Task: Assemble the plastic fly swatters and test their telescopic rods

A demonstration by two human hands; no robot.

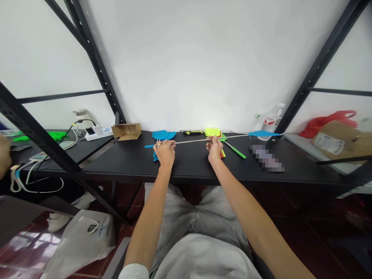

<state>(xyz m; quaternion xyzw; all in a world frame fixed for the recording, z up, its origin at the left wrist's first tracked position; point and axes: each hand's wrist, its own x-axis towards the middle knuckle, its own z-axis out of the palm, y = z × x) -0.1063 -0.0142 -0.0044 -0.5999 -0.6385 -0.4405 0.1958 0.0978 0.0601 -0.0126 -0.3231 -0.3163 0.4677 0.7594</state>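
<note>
A blue fly swatter with a long, thin metal rod [192, 142] lies crosswise in front of me, held above the black desk. Its blue handle [149, 146] points left and its flat blue head [263, 133] points right. My left hand [165, 152] is closed round the rod close to the handle. Farther along, my right hand [214, 148] pinches the same rod with thumb and fingers. Behind my left hand lie more blue swatters [164, 135]. Yellow [212, 132] and green [236, 149] swatters lie behind and beside my right hand, partly hidden by it.
Against the wall lies a yellow-and-black utility knife [193, 132]. An open cardboard box [126, 131] stands at the left, a water bottle [271, 122] at the back right. A blurred-out item [266, 158] lies on the desk [192, 166]. Black shelf posts [322, 50] rise at both sides.
</note>
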